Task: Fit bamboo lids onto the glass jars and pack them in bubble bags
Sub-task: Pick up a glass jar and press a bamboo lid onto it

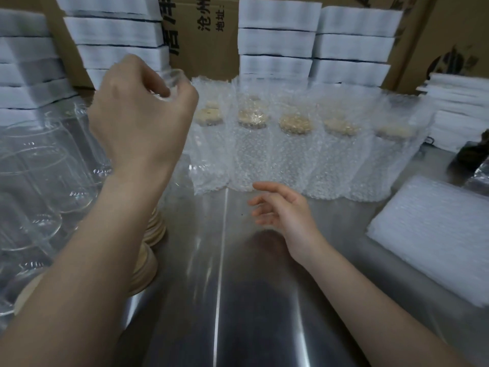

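Steel table (264,300), cardboard boxes (203,35) behind

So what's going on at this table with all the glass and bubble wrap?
A person is packing jars at a shiny steel table. Their left hand is raised, gripping a clear glass jar; the right hand hovers open over the table. Five lidded jars in clear bubble bags lie in a row behind. Empty glass jars and round bamboo lids wait at the left; a stack of spare bubble bags sits at the right.

Left hand (137,115) raised, fingers curled round a glass jar (173,75); right hand (285,210) low, fingers loosely spread.
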`<action>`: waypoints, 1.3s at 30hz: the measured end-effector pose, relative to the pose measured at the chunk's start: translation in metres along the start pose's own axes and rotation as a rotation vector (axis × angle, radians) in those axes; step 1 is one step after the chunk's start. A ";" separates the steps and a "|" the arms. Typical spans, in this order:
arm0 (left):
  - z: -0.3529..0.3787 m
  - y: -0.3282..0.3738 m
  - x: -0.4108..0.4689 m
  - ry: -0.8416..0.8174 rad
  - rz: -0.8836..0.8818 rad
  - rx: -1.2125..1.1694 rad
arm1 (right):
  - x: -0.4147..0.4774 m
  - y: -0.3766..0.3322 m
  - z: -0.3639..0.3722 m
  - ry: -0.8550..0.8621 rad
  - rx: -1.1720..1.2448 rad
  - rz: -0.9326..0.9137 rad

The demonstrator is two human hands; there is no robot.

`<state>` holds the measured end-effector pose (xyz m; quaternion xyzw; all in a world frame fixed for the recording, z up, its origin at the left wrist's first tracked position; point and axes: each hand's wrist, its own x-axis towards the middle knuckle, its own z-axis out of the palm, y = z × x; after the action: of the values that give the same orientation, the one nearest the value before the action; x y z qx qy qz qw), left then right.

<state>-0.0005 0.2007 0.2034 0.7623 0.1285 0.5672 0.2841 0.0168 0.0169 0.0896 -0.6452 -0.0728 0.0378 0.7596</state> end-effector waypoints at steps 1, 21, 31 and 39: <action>-0.002 0.004 -0.006 -0.028 -0.004 -0.063 | 0.002 -0.001 -0.001 -0.004 0.041 0.000; 0.048 0.010 -0.126 -0.761 -0.556 -1.068 | 0.012 0.002 -0.006 0.051 -0.017 -0.120; 0.049 0.001 -0.125 -0.747 -0.622 -1.103 | 0.006 0.009 0.005 0.102 -0.204 -0.220; 0.057 -0.008 -0.128 -0.886 -0.641 -1.249 | 0.008 -0.003 0.001 0.033 0.047 -0.067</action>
<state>0.0128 0.1241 0.0867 0.5434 -0.1227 0.0730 0.8273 0.0246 0.0182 0.0933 -0.6248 -0.0808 0.0031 0.7766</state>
